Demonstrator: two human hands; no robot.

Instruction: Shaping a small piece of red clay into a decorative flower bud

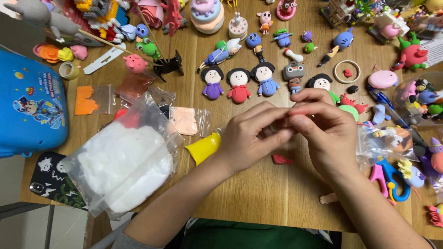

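Observation:
Over the middle of the wooden table (258, 193), my left hand (251, 138) and my right hand (325, 127) meet fingertip to fingertip. Between them they pinch a small piece of pinkish-red clay (299, 111), mostly hidden by the fingers. A second red clay scrap (281, 160) lies on the table just below my hands. A yellow clay lump in a bag (203, 147) lies beside my left wrist.
A big clear bag of white clay (122, 163) lies at left, with orange (85, 100) and peach (184, 121) clay bags behind it. Several clay figures stand behind my hands, including three dolls (238, 84). Scissors (392, 177) lie at right, a blue case (30, 106) far left.

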